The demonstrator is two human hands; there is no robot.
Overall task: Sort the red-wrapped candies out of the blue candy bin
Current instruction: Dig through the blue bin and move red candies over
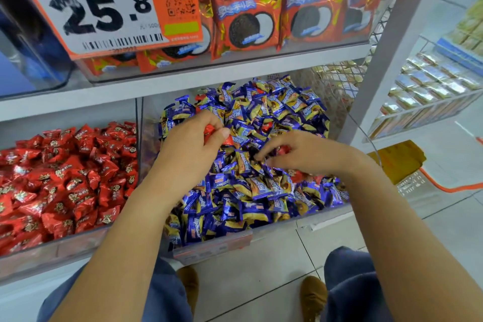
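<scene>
Both hands are down in the clear plastic bin of blue-and-gold wrapped candies [251,236], and the hunt for strays is on. The left hand [190,144] is clenched around a small clutch of red foil-wrapped candies [210,131], red showing between thumb and fingers. The right hand [300,151] has its fingertips curled down into the pile, pinching another red wrapper [284,149] just at the surface.

More red peeks through: one [298,175] just below the right wrist, one [267,127] further back between the hands, and another [200,98] near the rear of the heap. So the sort looks well short of finished.

The clear bin of red-wrapped candies [78,240] sits right beside, to the left, across a thin divider, the likely drop point.

To do this step well, the right hand should lift its piece straight up so no blue wrapper rides along. The left hand looks near full; emptying it into the red bin soon would avoid spills. Stirring the heap gently should expose buried reds.
</scene>
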